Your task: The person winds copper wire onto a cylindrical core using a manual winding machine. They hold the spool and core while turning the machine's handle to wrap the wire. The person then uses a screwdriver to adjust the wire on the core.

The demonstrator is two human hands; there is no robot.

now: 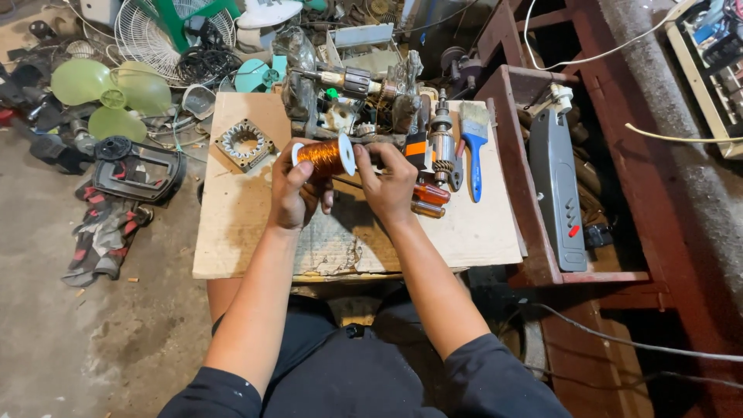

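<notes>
A person seated at a low work board holds a spool of copper wire at about 12 o'clock from the lap, both hands raised just above the surface. On the floor at 10 o'clock lie green fan blades and a black plastic fan housing, with a wire fan guard farther back, all well apart from the board. On the board's far left corner rests a ring-shaped metal stator core, near the left hand, which is clenched around the spool's near flange and barrel, seemingly to steady it sideways. The right hand pinches at the spool's other end, fingers closed at the white flange; whether it holds the flange alone or also a wire end cannot be told. Behind the spool, at 12 o'clock, stands a cluttered winding fixture. Just right of the right hand lie an armature shaft and amber-handled screwdrivers, then a blue-handled paintbrush at 1 o'clock. A grey plastic tool casing rests on the red-brown shelf at 3 o'clock.
</notes>
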